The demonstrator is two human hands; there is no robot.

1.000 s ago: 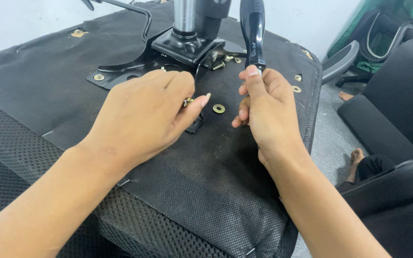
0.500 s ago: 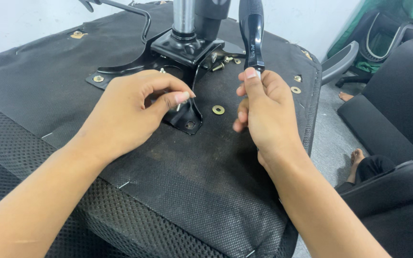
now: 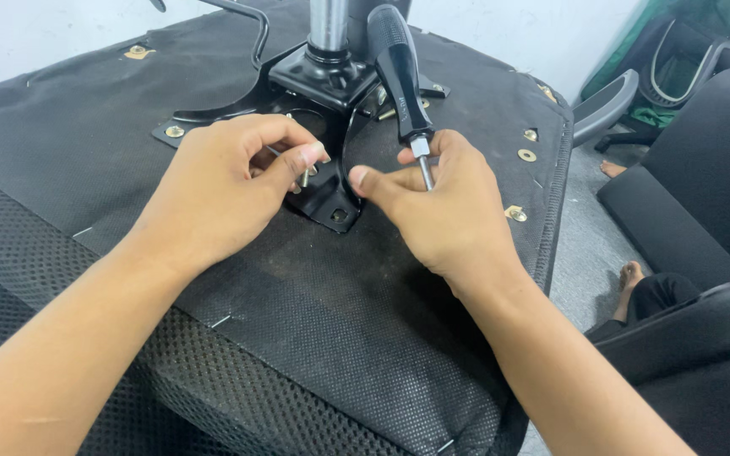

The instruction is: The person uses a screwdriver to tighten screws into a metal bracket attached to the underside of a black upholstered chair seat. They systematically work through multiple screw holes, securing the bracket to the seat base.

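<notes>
The seat (image 3: 171,338) lies upside down, with the bracket (image 3: 331,203) on it at the centre and the post (image 3: 329,25) rising behind. The left hand (image 3: 221,190) pinches what looks like a bolt (image 3: 304,176) over the bracket; just right, the right hand (image 3: 445,211) holds a screwdriver (image 3: 399,67) (handle up). Chairs (image 3: 703,169) stand to the right.

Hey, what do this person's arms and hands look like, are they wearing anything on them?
Nothing is worn. The left hand and right hand are bare, with no gloves, rings, watch or bracelets showing. Both forearms are bare as far as the picture's edge, no sleeves in view. The fingernails are short and unpainted.
</notes>
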